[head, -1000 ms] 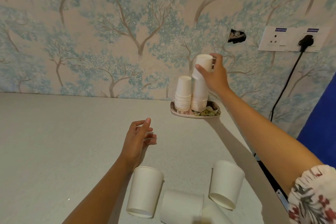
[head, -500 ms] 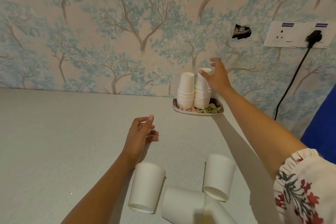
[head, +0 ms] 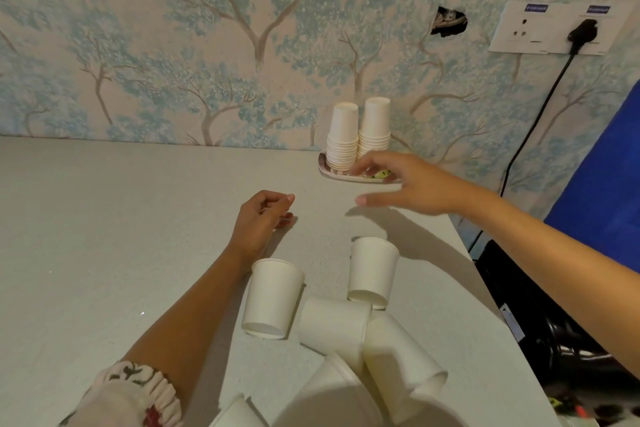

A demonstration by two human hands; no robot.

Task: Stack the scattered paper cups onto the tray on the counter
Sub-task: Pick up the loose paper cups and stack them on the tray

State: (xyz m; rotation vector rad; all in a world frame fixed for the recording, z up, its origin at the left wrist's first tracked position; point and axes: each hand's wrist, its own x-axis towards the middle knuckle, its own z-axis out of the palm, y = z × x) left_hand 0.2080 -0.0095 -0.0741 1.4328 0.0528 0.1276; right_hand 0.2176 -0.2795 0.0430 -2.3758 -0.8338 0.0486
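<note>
The empty, spread right hand (head: pixel 412 184) was best lowered onto the nearest upturned cup (head: pixel 372 270), gripped lightly by its sides

One head-worn wide-angle view looks forward and down across the counter (head: pixel 104 236) toward the wall (head: pixel 173 45).

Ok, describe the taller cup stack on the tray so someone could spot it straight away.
Find the white wall socket plate, then drop down-left to the small patterned tray by the wallpaper. Two upside-down stacks stand there; the taller stack is the right-hand one, nearer the socket, just above the right hand.
</note>
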